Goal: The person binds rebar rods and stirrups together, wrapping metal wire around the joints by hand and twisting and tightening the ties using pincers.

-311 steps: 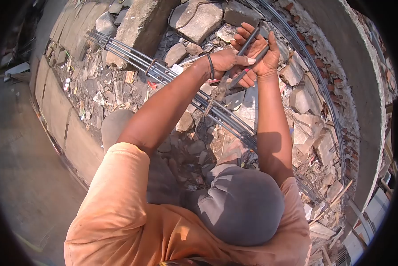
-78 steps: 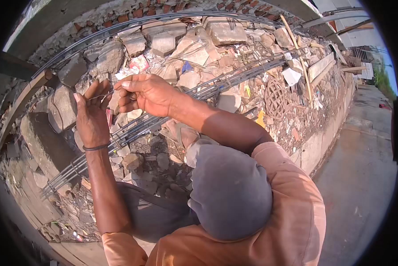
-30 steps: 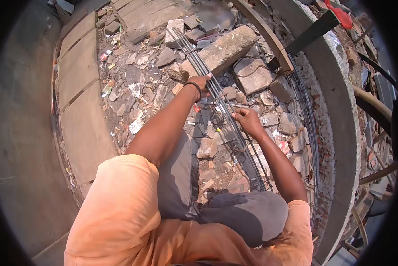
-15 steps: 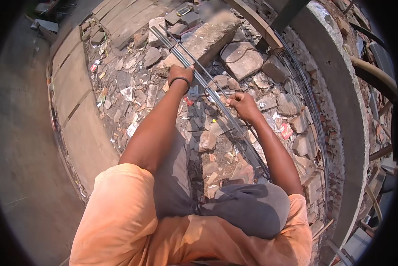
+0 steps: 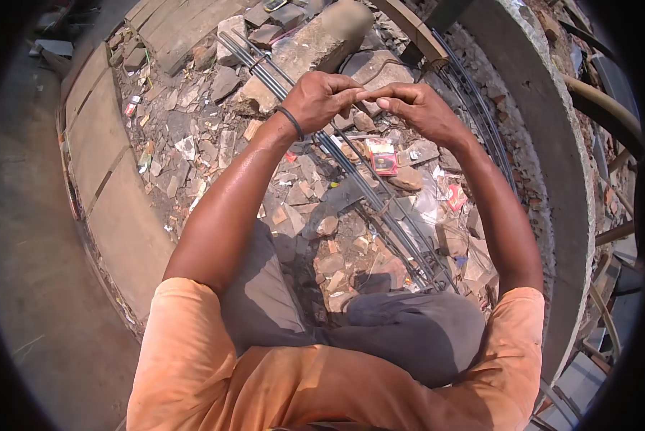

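My left hand (image 5: 321, 102), with a dark band round its wrist, is closed above the bundle of thin metal bars (image 5: 347, 167). Its fingertips meet those of my right hand (image 5: 421, 115), which is pinched just right of the bundle. Whatever lies between the fingertips is too small to make out. The bars run slantwise from upper left to lower right over the rubble, bound by thin ties. One bar lies slightly apart on the bundle's right side.
A long concrete block (image 5: 304, 54) lies beyond the bars, beside a squarish block (image 5: 380, 68). Broken stone and litter surround them, with a red-and-white packet (image 5: 383, 159). Paving slabs (image 5: 132, 215) edge the left; a concrete wall (image 5: 531, 108) curves along the right.
My left hand has left the bars and my right hand has moved up from the separate bar. Both are now together above the bundle. The head view has shifted slightly.
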Demonstrator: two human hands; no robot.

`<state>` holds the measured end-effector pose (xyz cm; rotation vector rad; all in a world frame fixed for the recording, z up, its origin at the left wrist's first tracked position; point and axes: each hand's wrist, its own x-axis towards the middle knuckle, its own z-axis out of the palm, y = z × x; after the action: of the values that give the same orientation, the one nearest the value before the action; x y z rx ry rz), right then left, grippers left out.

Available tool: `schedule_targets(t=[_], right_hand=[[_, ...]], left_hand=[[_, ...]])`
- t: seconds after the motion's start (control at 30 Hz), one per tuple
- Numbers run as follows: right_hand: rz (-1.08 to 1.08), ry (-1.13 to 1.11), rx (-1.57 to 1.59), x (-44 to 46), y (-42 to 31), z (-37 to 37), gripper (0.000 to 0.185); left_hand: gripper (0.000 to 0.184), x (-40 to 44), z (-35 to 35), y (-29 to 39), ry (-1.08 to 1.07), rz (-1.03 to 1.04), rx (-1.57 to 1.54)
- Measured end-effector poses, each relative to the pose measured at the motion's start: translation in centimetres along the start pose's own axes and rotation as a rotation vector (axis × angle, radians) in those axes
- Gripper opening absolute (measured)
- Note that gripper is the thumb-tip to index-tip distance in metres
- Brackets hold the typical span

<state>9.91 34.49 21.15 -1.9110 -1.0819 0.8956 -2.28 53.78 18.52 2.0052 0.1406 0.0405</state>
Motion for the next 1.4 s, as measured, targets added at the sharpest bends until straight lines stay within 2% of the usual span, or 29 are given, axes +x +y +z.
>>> schedule_targets(t=[0.1, 0.13, 0.23, 0.27, 0.4, 0.5, 0.6, 0.7, 0.87, 0.97, 1.17, 1.2, 1.3, 1.4], right_hand=[[-0.159, 0.110, 0.015, 1.1, 1.3, 1.2, 0.028], [-0.162, 0.168, -0.002, 1.6, 2.2, 2.0, 0.026], [0.099, 0.229, 0.168, 0.7, 3.9, 2.5, 0.024], [0.285, 0.193, 0.280, 0.5, 5.6, 2.5, 0.021], [0.427, 0.206, 0.428, 0.0, 11.7, 4.9, 0.021], [0.498, 0.129, 0.730, 1.1, 15.8, 7.5, 0.019], [0.525, 0.004, 0.756, 2.7, 15.3, 9.1, 0.019], [0.437, -0.123, 0.817, 4.6, 15.5, 10.1, 0.018], [0.359, -0.289, 1.138, 6.2, 14.2, 11.0, 0.018], [0.302, -0.356, 1.140, 6.8, 14.4, 10.9, 0.018], [0.270, -0.294, 1.091, 6.6, 13.6, 10.9, 0.018], [0.268, -0.253, 0.972, 6.6, 13.5, 10.8, 0.016], [0.230, -0.159, 0.672, 7.3, 13.0, 10.1, 0.013], [0.155, -0.126, 0.477, 7.7, 12.6, 9.4, 0.014]], left_hand=[[0.030, -0.2, 0.0, 0.6, 0.123, -0.120, 0.179], [0.034, -0.2, 0.1, 0.7, 0.068, -0.195, 0.192], [0.038, -0.6, 0.9, -1.4, 0.245, 0.038, 0.319], [0.040, -0.7, 0.3, -2.1, 0.213, -0.071, 0.192], [0.031, -2.1, -1.8, -2.5, 0.177, -0.243, 0.284], [0.025, -2.3, -1.2, -4.2, 0.057, -0.289, 0.431], [0.022, -2.4, -0.4, -6.1, 0.007, -0.188, 0.514], [0.026, -2.3, 0.2, -6.3, 0.008, -0.165, 0.555], [0.030, -2.2, 0.8, -5.6, -0.026, -0.134, 0.556], [0.027, -2.2, 1.1, -6.0, -0.023, -0.138, 0.566], [0.015, -1.9, 0.8, -6.6, -0.004, -0.060, 0.568], [0.014, -1.9, 0.7, -6.7, -0.013, -0.059, 0.573], [0.010, -1.8, 0.6, -7.2, 0.064, 0.168, 0.644], [0.011, -1.6, 0.4, -7.7, -0.010, 0.149, 0.610]])
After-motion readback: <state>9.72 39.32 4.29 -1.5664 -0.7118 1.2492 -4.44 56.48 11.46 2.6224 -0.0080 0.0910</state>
